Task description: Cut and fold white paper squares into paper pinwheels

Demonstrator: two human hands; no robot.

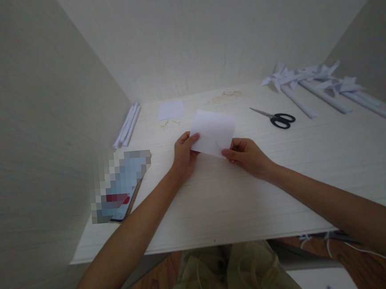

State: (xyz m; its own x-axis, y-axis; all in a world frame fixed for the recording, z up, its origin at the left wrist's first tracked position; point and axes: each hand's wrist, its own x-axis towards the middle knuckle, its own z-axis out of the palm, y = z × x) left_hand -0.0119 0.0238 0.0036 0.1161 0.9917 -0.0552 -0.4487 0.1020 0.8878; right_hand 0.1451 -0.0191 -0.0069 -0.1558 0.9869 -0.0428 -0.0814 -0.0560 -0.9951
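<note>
— Fingers, how are they set?
— Left hand (183,156) and right hand (247,155) each pinch a near corner of the white rectangular paper sheet (213,131), thumbs on top, tilted above the pale wooden table (283,186).

paper (214,131): white | scissors (275,117): black handles | table (314,161): pale woodgrain

Both forearms are bare from the picture's lower edge to the wrists, with no sleeves, watch, bracelet or rings showing. The left hand (183,156) and the right hand (247,156) wear no gloves. Below the arms, the lap is covered in light olive-beige fabric (230,273) with loose creases.
</note>
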